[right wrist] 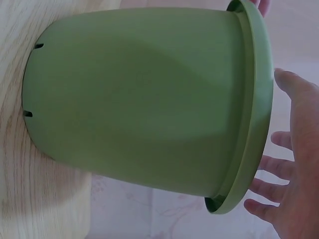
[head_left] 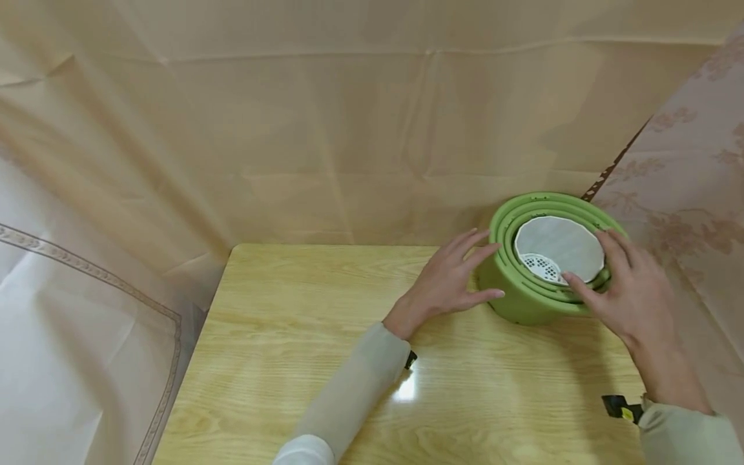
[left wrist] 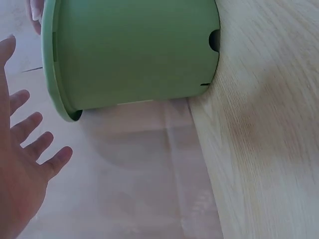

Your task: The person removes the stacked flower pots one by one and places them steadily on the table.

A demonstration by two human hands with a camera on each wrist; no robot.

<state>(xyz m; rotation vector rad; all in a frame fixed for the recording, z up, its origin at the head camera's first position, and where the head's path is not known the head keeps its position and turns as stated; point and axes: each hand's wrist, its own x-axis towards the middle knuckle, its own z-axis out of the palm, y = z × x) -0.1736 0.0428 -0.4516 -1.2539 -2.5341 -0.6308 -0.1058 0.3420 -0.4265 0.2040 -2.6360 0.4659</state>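
Note:
A stack of nested green plant pots (head_left: 523,303) stands at the table's back right, rims one inside another. Innermost is a white pot (head_left: 572,242) with a perforated bottom. My right hand (head_left: 633,290) hovers over the right side of the stack, thumb and forefinger spread apart at the white pot's edge. To the left of the rim, my left hand (head_left: 447,278) is held with fingers extended and parted. The left wrist view shows that palm beside the outer green pot (left wrist: 134,50), apart from its wall. Slots mark the pot's base in both wrist views.
The stack sits on a wood-grain table (head_left: 279,361), close to a beige cloth (head_left: 325,142) hanging behind. A patterned cloth (head_left: 686,168) hangs along the right side. Another pale cloth (head_left: 52,342) with a decorative border lies beyond the table's left edge.

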